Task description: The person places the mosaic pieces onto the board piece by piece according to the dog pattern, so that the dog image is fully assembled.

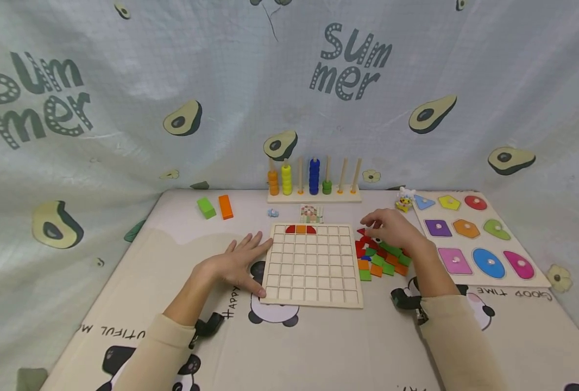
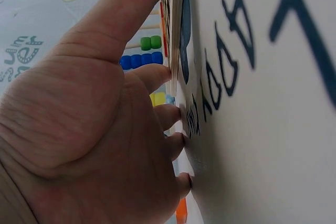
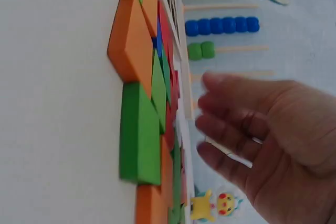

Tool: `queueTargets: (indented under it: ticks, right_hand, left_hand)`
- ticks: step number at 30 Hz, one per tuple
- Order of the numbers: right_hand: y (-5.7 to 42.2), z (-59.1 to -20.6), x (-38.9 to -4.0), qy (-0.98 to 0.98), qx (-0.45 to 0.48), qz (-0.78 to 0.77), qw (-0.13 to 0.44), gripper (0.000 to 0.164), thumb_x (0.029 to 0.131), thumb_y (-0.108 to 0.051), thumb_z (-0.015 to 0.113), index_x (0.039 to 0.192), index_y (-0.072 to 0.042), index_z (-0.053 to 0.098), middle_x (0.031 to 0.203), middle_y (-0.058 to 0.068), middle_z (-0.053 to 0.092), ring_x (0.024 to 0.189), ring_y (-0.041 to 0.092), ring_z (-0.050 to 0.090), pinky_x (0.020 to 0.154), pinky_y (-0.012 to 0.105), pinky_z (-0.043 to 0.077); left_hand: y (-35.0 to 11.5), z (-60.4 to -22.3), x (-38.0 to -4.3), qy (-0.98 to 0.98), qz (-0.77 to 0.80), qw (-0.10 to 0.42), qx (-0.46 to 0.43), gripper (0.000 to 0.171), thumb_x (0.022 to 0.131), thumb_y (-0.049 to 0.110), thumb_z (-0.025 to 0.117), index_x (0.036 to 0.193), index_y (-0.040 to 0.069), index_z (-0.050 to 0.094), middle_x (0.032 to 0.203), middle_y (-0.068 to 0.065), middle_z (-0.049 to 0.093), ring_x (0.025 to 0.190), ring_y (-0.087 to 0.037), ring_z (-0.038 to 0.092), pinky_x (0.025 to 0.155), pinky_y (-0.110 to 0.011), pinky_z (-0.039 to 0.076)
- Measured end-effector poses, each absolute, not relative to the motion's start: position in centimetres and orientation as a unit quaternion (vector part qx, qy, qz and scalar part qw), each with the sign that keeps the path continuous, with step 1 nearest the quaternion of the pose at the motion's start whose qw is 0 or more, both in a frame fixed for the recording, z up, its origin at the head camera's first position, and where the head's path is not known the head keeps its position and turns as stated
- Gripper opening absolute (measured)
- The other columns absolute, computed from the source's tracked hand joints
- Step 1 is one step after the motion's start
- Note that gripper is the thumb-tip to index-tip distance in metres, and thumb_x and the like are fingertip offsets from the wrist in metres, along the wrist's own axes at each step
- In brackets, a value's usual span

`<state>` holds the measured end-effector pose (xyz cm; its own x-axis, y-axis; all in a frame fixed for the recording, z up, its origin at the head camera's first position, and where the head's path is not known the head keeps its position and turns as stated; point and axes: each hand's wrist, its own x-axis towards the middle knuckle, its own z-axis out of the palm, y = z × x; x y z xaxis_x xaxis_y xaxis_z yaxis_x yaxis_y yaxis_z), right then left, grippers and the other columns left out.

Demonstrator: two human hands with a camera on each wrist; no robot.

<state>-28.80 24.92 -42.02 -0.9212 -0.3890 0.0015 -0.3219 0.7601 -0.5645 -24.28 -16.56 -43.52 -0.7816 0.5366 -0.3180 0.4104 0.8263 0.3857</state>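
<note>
My left hand [image 1: 240, 264] lies spread at the left side of a wooden grid board [image 1: 313, 304], its thumb and index finger against the board's edge. In the left wrist view the fingertips of the left hand [image 2: 121, 124] rest on the tablecloth. Along the board's top row sit an orange square [image 1: 301, 229] and two red curved pieces [image 1: 290, 229]. My right hand [image 1: 391, 228] hovers over a pile of coloured tiles [image 1: 388, 268], near a red piece [image 1: 362, 232]. Its fingers are loosely bent in the right wrist view, with no tile showing between them.
Behind the board stand a bead abacus [image 1: 314, 197] and a small picture card [image 1: 311, 213]. A shape puzzle board [image 1: 495, 279] lies at right, beside a yellow toy figure [image 1: 404, 203]. Green [image 1: 206, 208] and orange blocks [image 1: 226, 207] lie at back left.
</note>
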Motion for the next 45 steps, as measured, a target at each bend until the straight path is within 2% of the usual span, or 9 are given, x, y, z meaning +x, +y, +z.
queueTargets:
  ticks: [5, 12, 18, 22, 27, 30, 37, 41, 45]
  right_hand:
    - [25.6, -42.8, -29.0, 0.934, -0.186, -0.292, 0.092, 0.018, 0.087, -0.014, 0.070, 0.105, -0.010, 0.072, 0.089, 0.002, 0.066, 0.077, 0.020, 0.055, 0.069, 0.033, 0.048]
    - [25.2, -43.2, -29.2, 0.938, -0.188, -0.268, 0.109, 0.018, 0.085, -0.013, 0.072, 0.103, -0.013, 0.073, 0.088, 0.000, 0.065, 0.076, 0.019, 0.054, 0.070, 0.032, 0.048]
    - [24.9, -43.3, -29.1, 0.936, -0.186, -0.275, 0.120, 0.017, 0.088, -0.008, 0.068, 0.104, -0.011, 0.070, 0.097, 0.003, 0.062, 0.085, 0.022, 0.053, 0.078, 0.037, 0.049]
    - [25.0, -43.1, -29.1, 0.935, -0.190, -0.277, 0.111, 0.013, 0.087, -0.009, 0.070, 0.099, -0.013, 0.071, 0.096, 0.000, 0.064, 0.089, 0.021, 0.055, 0.082, 0.038, 0.049]
    - [24.4, -41.6, -28.9, 0.918, -0.198, -0.331, 0.093, 0.009, 0.087, -0.010, 0.070, 0.094, -0.015, 0.072, 0.088, -0.001, 0.069, 0.081, 0.022, 0.060, 0.073, 0.035, 0.052]
    - [22.2, -40.4, -29.1, 0.906, -0.219, -0.356, 0.070, 0.009, 0.086, -0.012, 0.072, 0.094, -0.016, 0.072, 0.088, -0.002, 0.069, 0.078, 0.020, 0.061, 0.069, 0.034, 0.053]
    - [13.4, -40.3, -30.9, 0.876, -0.320, -0.356, 0.059, 0.012, 0.086, -0.011, 0.072, 0.097, -0.014, 0.075, 0.095, -0.003, 0.071, 0.083, 0.010, 0.064, 0.073, 0.029, 0.054]
    - [8.6, -41.4, -32.0, 0.874, -0.341, -0.338, 0.071, 0.009, 0.085, -0.008, 0.072, 0.093, -0.012, 0.075, 0.089, -0.001, 0.071, 0.080, 0.010, 0.062, 0.072, 0.027, 0.052]
    - [5.8, -42.4, -32.6, 0.893, -0.331, -0.295, 0.077, 0.007, 0.084, -0.007, 0.073, 0.088, -0.013, 0.074, 0.083, -0.003, 0.070, 0.076, 0.010, 0.059, 0.070, 0.026, 0.050]
  left_hand:
    - [-16.6, -43.4, -24.3, 0.932, 0.150, 0.213, 0.252, 0.125, 0.058, 0.069, 0.078, 0.155, 0.028, 0.011, 0.162, -0.006, -0.004, 0.148, -0.028, -0.007, 0.115, -0.057, -0.004]
    - [-16.6, -43.7, -24.5, 0.932, 0.149, 0.212, 0.254, 0.125, 0.058, 0.069, 0.078, 0.155, 0.028, 0.011, 0.162, -0.007, -0.004, 0.148, -0.029, -0.006, 0.115, -0.058, -0.004]
    - [-16.5, -43.5, -24.4, 0.932, 0.149, 0.213, 0.254, 0.125, 0.058, 0.070, 0.077, 0.155, 0.028, 0.010, 0.162, -0.007, -0.004, 0.148, -0.028, -0.007, 0.116, -0.056, -0.003]
    - [-16.6, -43.5, -24.4, 0.931, 0.149, 0.211, 0.257, 0.126, 0.058, 0.070, 0.077, 0.156, 0.028, 0.010, 0.161, -0.007, -0.004, 0.148, -0.028, -0.007, 0.115, -0.056, -0.003]
    - [-16.7, -43.5, -24.4, 0.931, 0.150, 0.209, 0.258, 0.126, 0.059, 0.071, 0.076, 0.156, 0.027, 0.010, 0.162, -0.007, -0.004, 0.148, -0.028, -0.007, 0.116, -0.056, -0.003]
    - [-16.8, -43.6, -24.4, 0.931, 0.152, 0.209, 0.256, 0.127, 0.058, 0.072, 0.076, 0.156, 0.025, 0.010, 0.162, -0.006, -0.004, 0.148, -0.027, -0.007, 0.116, -0.056, -0.002]
    - [-16.9, -43.8, -24.5, 0.930, 0.157, 0.205, 0.263, 0.127, 0.058, 0.072, 0.076, 0.156, 0.024, 0.011, 0.162, -0.007, -0.002, 0.148, -0.029, -0.006, 0.115, -0.057, -0.002]
    - [-17.1, -43.8, -24.5, 0.929, 0.153, 0.204, 0.269, 0.126, 0.060, 0.072, 0.075, 0.156, 0.023, 0.010, 0.162, -0.007, -0.002, 0.148, -0.029, -0.006, 0.115, -0.058, -0.002]
    - [-17.2, -43.6, -24.5, 0.928, 0.150, 0.208, 0.271, 0.126, 0.060, 0.073, 0.074, 0.156, 0.024, 0.009, 0.162, -0.006, -0.004, 0.148, -0.028, -0.007, 0.115, -0.057, -0.002]
